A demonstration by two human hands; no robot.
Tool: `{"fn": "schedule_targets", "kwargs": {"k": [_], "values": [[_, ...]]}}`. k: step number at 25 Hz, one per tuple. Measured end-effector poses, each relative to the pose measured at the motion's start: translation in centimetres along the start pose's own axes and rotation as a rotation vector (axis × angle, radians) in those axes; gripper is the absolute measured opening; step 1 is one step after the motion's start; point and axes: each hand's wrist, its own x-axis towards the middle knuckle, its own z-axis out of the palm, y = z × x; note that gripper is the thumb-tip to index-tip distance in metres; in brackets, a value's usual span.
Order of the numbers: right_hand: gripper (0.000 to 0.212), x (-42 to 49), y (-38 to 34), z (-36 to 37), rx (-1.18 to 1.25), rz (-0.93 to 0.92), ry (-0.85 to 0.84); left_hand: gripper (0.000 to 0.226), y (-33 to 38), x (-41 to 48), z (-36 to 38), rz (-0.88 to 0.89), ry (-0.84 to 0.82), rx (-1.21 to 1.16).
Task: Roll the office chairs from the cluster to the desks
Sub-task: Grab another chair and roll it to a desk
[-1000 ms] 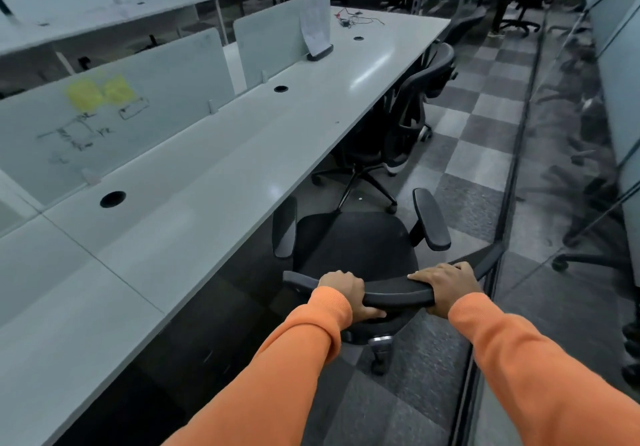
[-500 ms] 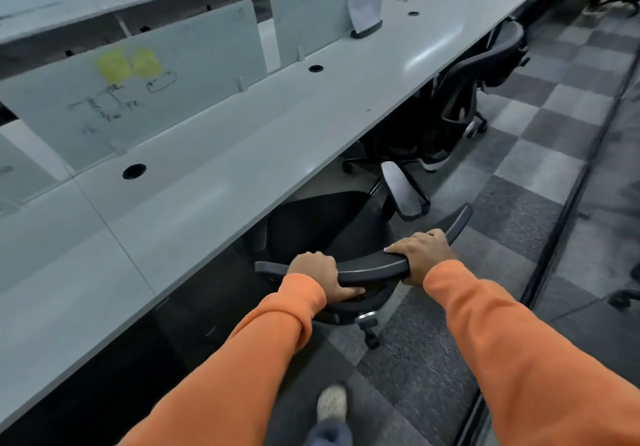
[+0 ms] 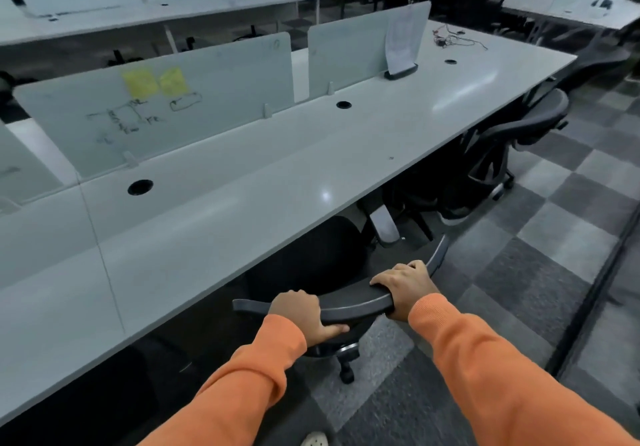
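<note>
One long white desk [image 3: 242,203] is seen running from the near left to the far right, with checkered grey carpet [image 3: 519,272] laid along its right side. Frosted divider panels [image 3: 214,99] are mounted along the far edge of the desk, and the nearer one is marked with scribbles.

A black office chair [image 3: 311,258] is placed at the near edge of the desk, its seat tucked partly under the desktop and its backrest turned towards the viewer. A second black chair [image 3: 533,123] is parked further right at the same desk, well apart from the first.

Two orange sleeves [image 3: 242,386] are stretched forward from the bottom of the view. The top rail of the near chair's backrest is grasped by both hands. The left hand [image 3: 298,314] is curled over its left part, with the thumb laid along the near face. The right hand [image 3: 405,283] is wrapped over its right part.

Two yellow sticky notes [image 3: 156,82] are stuck on the scribbled panel. A round cable hole [image 3: 140,187] is cut in the desktop at the left. The toe of a pale shoe [image 3: 315,440] is glimpsed at the bottom edge.
</note>
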Motion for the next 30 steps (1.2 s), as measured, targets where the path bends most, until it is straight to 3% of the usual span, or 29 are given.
{"fn": "schedule_targets", "kwargs": {"k": [11,19,24,30], "values": [[0.062,2.4,5.5,-0.6,-0.08,-0.202,-0.044,0.09,5.7,0.6,-2.4,-0.198,-0.136,-0.142],[0.065,2.3,9.0,-0.2,-0.101,-0.39,-0.051,0.091,10.7,0.1,-2.2,-0.357,-0.113,-0.156],[0.059,4.3,8.9,-0.8,-0.108,-0.405,-0.011,0.094,9.6,1.4,-2.2,-0.41,-0.066,-0.131],[0.073,9.0,7.4,-1.2,-0.144,-0.425,-0.004,0.094,6.7,3.5,-2.0,-0.491,-0.022,-0.162]]}}
